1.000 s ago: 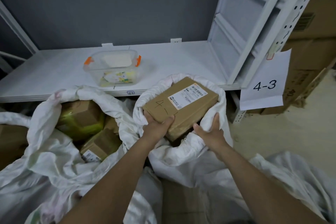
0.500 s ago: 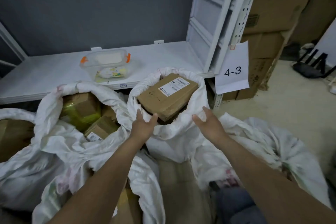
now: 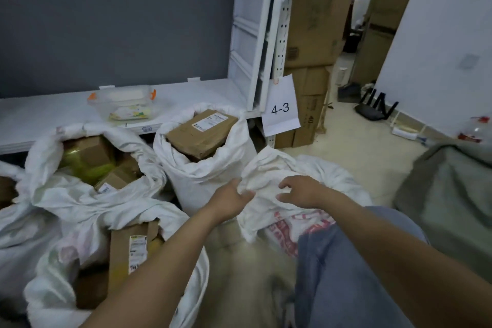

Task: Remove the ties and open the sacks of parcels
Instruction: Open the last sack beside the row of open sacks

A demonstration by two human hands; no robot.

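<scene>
Left grip point(image 3: 234, 201) and right grip point(image 3: 300, 192) have left open sack point(image 3: 202, 176) since 0.5 s ago and shifted to crumpled sack point(image 3: 290, 165) beside it.

Head view:
- Crumpled sack, white with red print, lies on floor just right of open sack.
- Left grip pinches fold of its cloth.
- Right grip on same cloth, fingers bent; clasping or only resting, cannot tell.
- Parcel point(image 3: 203, 128) sits in open sack's mouth.
- 2nd open sack point(image 3: 87, 194) at left holds boxes.
- Shelf point(image 3: 48, 117) behind carries clear container point(image 3: 125, 100).
- Sign "4-3" point(image 3: 281, 110) hangs on upright.
</scene>
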